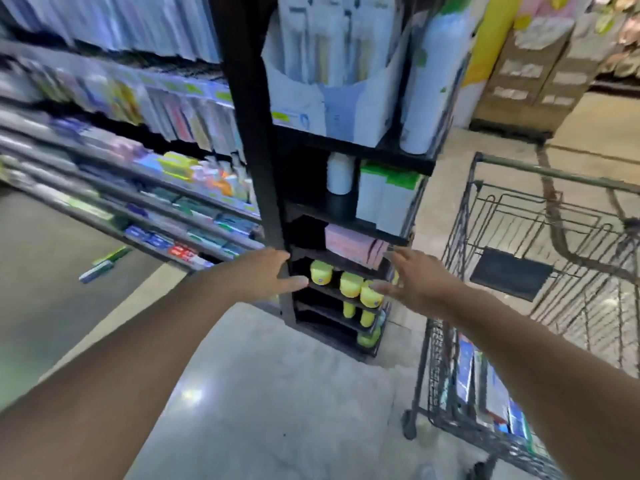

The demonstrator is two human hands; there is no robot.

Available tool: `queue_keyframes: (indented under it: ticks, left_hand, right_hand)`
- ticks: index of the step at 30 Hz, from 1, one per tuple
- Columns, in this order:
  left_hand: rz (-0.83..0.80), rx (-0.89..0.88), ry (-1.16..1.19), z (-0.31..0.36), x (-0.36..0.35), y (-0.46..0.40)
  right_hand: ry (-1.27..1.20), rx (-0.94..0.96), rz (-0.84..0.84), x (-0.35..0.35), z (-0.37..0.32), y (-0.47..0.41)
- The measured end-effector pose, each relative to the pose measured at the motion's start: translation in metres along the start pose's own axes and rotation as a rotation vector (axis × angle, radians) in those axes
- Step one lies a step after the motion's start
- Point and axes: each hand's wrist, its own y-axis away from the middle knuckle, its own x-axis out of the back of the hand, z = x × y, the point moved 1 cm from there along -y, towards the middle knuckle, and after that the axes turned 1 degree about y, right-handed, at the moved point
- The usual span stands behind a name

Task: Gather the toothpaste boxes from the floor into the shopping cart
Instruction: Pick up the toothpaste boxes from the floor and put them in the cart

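Observation:
Two toothpaste boxes lie on the floor at the left by the shelf foot, a white-and-blue one (96,271) and a green one (112,255). The wire shopping cart (446,244) stands at the right, with several blue-and-white boxes (464,372) upright in its basket. My left hand (268,273) reaches forward with straight fingers and holds nothing. My right hand (414,280) is stretched out beside it, fingers spread and empty, just left of the cart. The picture is blurred.
A black end-of-aisle rack (256,133) stands straight ahead, holding yellow-lidded jars (350,284), pink packs and white bottles. Long shelves of dental goods (145,188) run off to the left. Cardboard cartons (533,74) are stacked at the back right. Pale floor lies in front of me.

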Motion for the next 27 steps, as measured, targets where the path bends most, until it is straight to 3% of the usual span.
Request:
queue_keyframes:
  ticks: [4, 11, 16, 27]
  left_hand:
    - [0.097, 0.223, 0.041, -0.112, 0.001, 0.084]
    - [0.155, 0.585, 0.234, -0.239, -0.016, 0.191]
    - [0.148, 0.748, 0.264, -0.311, -0.024, 0.212]
    - [0.226, 0.956, 0.401, -0.461, 0.016, 0.177]
  right_hand:
    - [0.041, 0.208, 0.023, 0.008, -0.115, -0.041]
    - [0.091, 0.524, -0.025, 0.007, -0.287, -0.103]
    - [0.136, 0.712, -0.029, -0.007, -0.367, -0.163]
    - [0.122, 0.87, -0.107, 0.016, -0.521, -0.34]
